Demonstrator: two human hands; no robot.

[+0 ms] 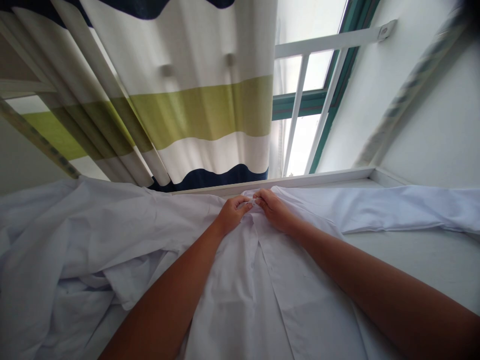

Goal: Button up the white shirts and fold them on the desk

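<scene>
A white long-sleeved garment (232, 295), a shirt or a coat, lies spread out with its front edges facing me. At its top edge, near the collar, my left hand (233, 212) pinches the cloth between thumb and fingers. My right hand (274, 209) grips the cloth right beside it, the fingertips of both hands almost touching. Whatever small part sits between the fingertips is too small to make out. Below the hands the two front panels overlap and part slightly. One sleeve (397, 207) stretches flat to the right.
Crumpled white cloth (86, 240) is bunched on the left. Under the garment is a pale flat surface (420, 255) with a raised white rim (337, 177) at the back. Beyond hang striped curtains (202, 110), with white window bars (296, 110) and a wall (431, 115) to the right.
</scene>
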